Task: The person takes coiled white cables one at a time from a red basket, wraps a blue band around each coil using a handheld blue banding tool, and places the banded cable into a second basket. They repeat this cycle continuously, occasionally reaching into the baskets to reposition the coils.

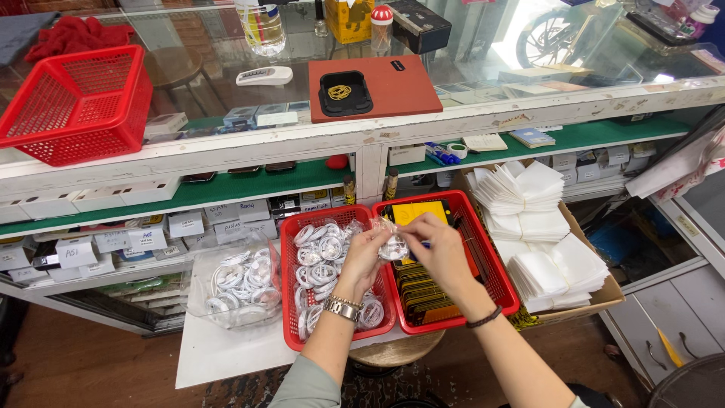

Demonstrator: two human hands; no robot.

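Note:
Both of my hands meet above two red baskets and hold one small clear bag with a coiled white cable [393, 245] in it. My left hand [364, 253], with a metal watch on the wrist, pinches the bag's left side. My right hand [436, 245], with a dark wristband, grips its right side. Under my left hand, a red basket [291, 310] is filled with several bagged white cable coils. Under my right hand, a second red basket [498, 283] holds rows of yellow and black flat packs.
A clear plastic bag of white coiled cables [234, 283] lies left of the baskets on a white board. A cardboard box with stacks of white pouches [544, 242] stands at the right. Behind is a glass counter with a big red basket [75, 102] and shelves of small boxes.

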